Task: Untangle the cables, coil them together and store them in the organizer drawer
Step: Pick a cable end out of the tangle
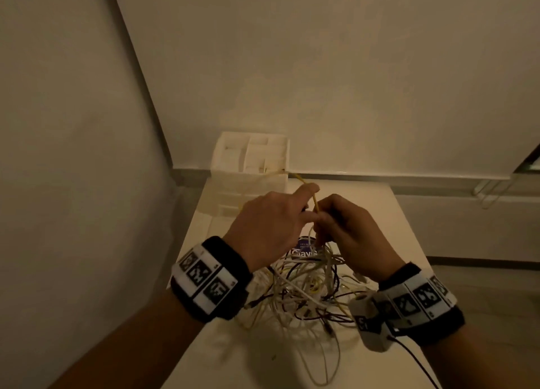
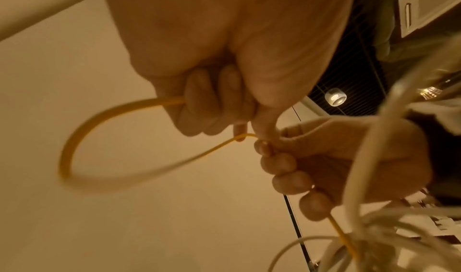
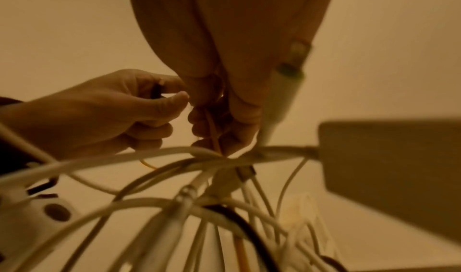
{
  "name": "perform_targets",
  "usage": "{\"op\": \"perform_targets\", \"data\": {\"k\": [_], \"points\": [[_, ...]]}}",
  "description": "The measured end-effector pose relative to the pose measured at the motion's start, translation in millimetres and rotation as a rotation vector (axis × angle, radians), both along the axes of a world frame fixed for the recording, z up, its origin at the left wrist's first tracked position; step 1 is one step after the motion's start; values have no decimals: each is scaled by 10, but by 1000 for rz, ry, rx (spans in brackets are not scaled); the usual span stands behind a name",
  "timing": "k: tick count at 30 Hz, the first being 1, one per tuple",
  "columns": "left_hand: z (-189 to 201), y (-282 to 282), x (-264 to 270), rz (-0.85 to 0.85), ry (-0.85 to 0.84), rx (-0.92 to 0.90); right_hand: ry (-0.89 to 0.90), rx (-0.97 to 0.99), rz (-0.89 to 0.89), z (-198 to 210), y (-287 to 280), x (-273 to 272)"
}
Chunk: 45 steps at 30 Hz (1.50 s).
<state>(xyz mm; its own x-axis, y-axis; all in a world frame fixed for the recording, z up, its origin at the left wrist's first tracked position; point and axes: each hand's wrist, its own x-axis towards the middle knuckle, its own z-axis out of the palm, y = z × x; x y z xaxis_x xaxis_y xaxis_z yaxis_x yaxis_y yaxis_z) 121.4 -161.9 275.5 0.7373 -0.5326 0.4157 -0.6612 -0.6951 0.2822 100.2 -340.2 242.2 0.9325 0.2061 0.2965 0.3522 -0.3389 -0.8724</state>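
Note:
A tangle of white, yellow and dark cables (image 1: 306,289) lies on the white table (image 1: 388,219) below both hands. My left hand (image 1: 271,227) and right hand (image 1: 347,230) meet above it, each gripping the thin yellow cable (image 1: 402,204). In the left wrist view the yellow cable (image 2: 82,138) loops out from my curled left fingers (image 2: 199,102) and runs through the right hand (image 2: 324,163) down into the tangle. In the right wrist view the right fingers (image 3: 214,122) curl round the yellow strand (image 3: 214,136). The white organizer drawer unit (image 1: 251,160) stands at the table's far edge.
A wall corner rises close behind the organizer and to the left. A purple-labelled object (image 1: 304,249) lies partly under the cables. A dark lead (image 1: 415,356) trails from the right wrist camera off the table's near edge. A white plug (image 3: 282,96) dangles beside my right hand.

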Motion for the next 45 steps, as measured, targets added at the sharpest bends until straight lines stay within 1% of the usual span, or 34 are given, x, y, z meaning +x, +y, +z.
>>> {"op": "perform_targets", "data": {"k": [3, 5, 7, 9, 11, 14, 16, 19, 22, 24, 26, 27, 28, 30, 31, 33, 34, 35, 36, 37, 38, 40, 41, 43, 45], "points": [[-51, -43, 71, 18, -87, 88, 42, 80, -40, -138, -7, -60], [-73, -82, 87, 30, -76, 120, 78, 128, -69, -290, -5, -108], [-35, -128, 82, 49, -99, 5, 119, 119, -76, -483, 45, -142], [97, -140, 120, 103, -99, -164, 161, 50, -73, -709, 112, -167], [271, -89, 175, 154, -117, -282, 165, -29, -111, -936, 136, -181], [486, 47, 188, 193, -227, -429, 94, -121, -190, -1142, 75, -169], [551, 182, 154, 227, -294, -571, 49, -166, -211, -1202, 36, -154], [663, 486, 151, 367, -442, -783, -2, -259, -117, -1307, 0, -143], [776, 781, 148, 510, -542, -902, 48, -308, -69, -1510, -91, -177], [723, 886, 110, 544, -543, -918, 119, -272, -98, -1635, -180, -208], [576, 911, 64, 522, -468, -853, 191, -218, -132, -1659, -222, -225], [487, 905, 48, 503, -378, -778, 229, -165, -148, -1628, -223, -223], [388, 880, 22, 492, -253, -674, 272, -95, -168, -1581, -225, -211], [212, 777, -81, 479, -20, -477, 386, 118, -199, -1418, -218, -184], [138, 711, -156, 452, 49, -432, 452, 250, -212, -1333, -226, -168], [36, 561, -328, 331, 117, -434, 548, 478, -221, -1143, -271, -141], [-4, 485, -401, 242, 132, -423, 568, 546, -218, -1060, -304, -128], [-36, 408, -468, 139, 134, -381, 565, 574, -209, -972, -333, -124], [-72, 340, -509, 34, 121, -320, 534, 557, -199, -891, -357, -122], [-95, 270, -534, -57, 103, -267, 465, 484, -192, -809, -370, -125], [-111, 206, -536, -119, 92, -225, 364, 360, -175, -732, -371, -137], [-130, 55, -494, -181, 66, -177, 177, 87, -88, -564, -324, -166], [-139, -34, -453, -196, 48, -155, 137, 19, -22, -488, -281, -179], [-175, -200, -337, -175, 65, -59, 159, 39, 72, -366, -223, -194], [-222, -295, -182, -66, 114, 98, 180, 88, 73, -278, -224, -206]]}}
